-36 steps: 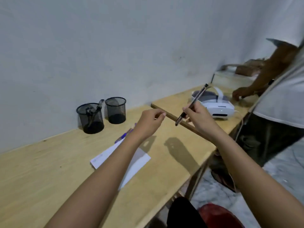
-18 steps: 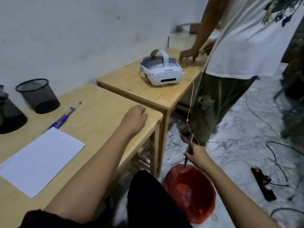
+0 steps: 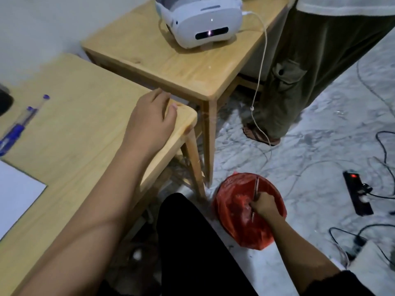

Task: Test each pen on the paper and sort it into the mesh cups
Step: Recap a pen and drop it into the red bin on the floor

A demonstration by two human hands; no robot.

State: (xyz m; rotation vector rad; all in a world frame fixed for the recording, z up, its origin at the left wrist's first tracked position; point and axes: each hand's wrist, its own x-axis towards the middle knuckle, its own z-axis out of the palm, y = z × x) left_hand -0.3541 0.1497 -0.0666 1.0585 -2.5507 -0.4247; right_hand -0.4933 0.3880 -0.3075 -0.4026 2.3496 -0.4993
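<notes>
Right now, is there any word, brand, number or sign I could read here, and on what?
None can be read.
The white headset shows no legible logo.
The paper is blank where visible.
The blue pens, the held pen and the power strip are too blurred for any print.

Slim dark pen (image 3: 255, 186) near upright over red bin (image 3: 232, 212); blue pens (image 3: 16, 130) flat beside white paper (image 3: 17, 195)

Head cam, wide-angle, looks steeply down past table (image 3: 81, 129) edge to floor (image 3: 320, 150), prob. angled right.
</notes>
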